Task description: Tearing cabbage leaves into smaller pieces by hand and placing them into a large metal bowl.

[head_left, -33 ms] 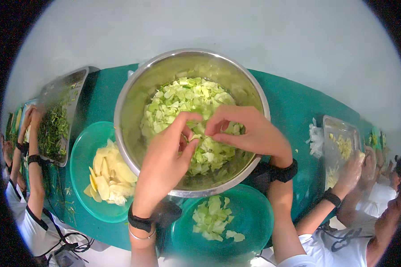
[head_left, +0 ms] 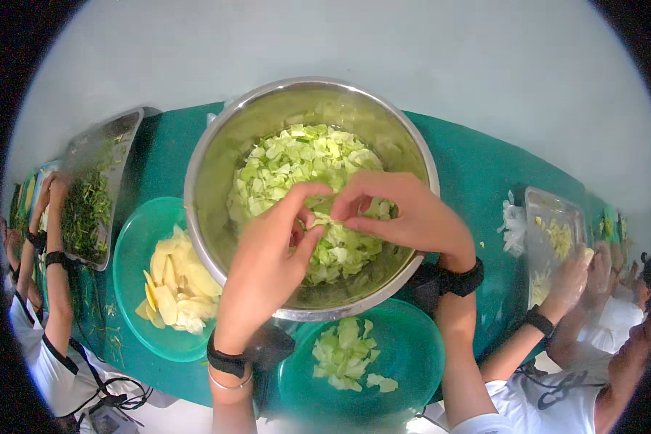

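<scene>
A large steel bowl (head_left: 383,119) stands in front of me with torn pale green cabbage pieces (head_left: 304,155) heaped in it. Over the heap, my left hand (head_left: 264,257) has thumb and fingers closed in a pinch on a small piece of cabbage leaf (head_left: 320,220). My right hand (head_left: 401,210) comes in from the other side, its fingertips pinched at the same piece; they partly hide it. Below the bowl, a green plastic basin (head_left: 419,354) holds a small pile of cabbage leaves (head_left: 346,354).
Left of the bowl is a green basin (head_left: 134,249) with yellowish-white slices (head_left: 170,289). Metal trays of chopped greens (head_left: 87,217) and pale cut pieces (head_left: 557,235) flank the green table (head_left: 477,166). Co-workers' hands (head_left: 571,278) are busy at both sides; a crumpled clear plastic bag (head_left: 512,228) lies at right.
</scene>
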Demonstrator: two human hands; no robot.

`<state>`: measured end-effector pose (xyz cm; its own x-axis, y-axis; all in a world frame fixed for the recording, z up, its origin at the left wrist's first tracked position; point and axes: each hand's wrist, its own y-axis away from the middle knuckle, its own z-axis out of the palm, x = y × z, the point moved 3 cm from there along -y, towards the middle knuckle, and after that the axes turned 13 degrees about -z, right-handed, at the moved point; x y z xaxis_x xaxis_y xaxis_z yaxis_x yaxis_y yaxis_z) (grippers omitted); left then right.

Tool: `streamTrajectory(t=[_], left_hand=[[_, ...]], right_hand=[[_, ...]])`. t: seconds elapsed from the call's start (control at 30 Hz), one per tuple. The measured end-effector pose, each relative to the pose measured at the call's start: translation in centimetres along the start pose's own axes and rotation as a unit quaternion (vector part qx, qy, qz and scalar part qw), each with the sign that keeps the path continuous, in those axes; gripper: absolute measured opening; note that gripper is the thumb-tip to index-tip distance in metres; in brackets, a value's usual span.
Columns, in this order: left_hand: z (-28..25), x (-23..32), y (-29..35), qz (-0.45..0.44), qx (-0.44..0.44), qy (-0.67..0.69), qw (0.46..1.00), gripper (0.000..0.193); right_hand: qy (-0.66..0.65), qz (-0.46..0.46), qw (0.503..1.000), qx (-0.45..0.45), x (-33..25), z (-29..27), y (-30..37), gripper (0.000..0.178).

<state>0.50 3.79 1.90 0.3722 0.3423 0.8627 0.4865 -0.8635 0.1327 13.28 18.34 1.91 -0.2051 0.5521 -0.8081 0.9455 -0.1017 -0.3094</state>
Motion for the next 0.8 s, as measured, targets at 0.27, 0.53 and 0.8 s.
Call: streamTrajectory(t=[0.27, 0.53, 0.8], left_hand=[[0.2, -0.7, -0.5, 0.011, 0.003, 0.004, 1.000, 0.011], [0.1, -0.6, -0.3, 0.020, -0.001, 0.015, 1.000, 0.006], [0.0, -0.8, -0.5, 0.015, 0.007, 0.011, 1.000, 0.006]], right_hand=[[0.017, -0.012, 1.000, 0.002, -0.2, 0.0, -0.3, 0.022], [0.084, 0.009, 0.996, 0.006, 0.1, 0.2, -0.1, 0.020], [0.091, 0.024, 0.995, 0.033, -0.3, -0.1, -0.2, 0.021]])
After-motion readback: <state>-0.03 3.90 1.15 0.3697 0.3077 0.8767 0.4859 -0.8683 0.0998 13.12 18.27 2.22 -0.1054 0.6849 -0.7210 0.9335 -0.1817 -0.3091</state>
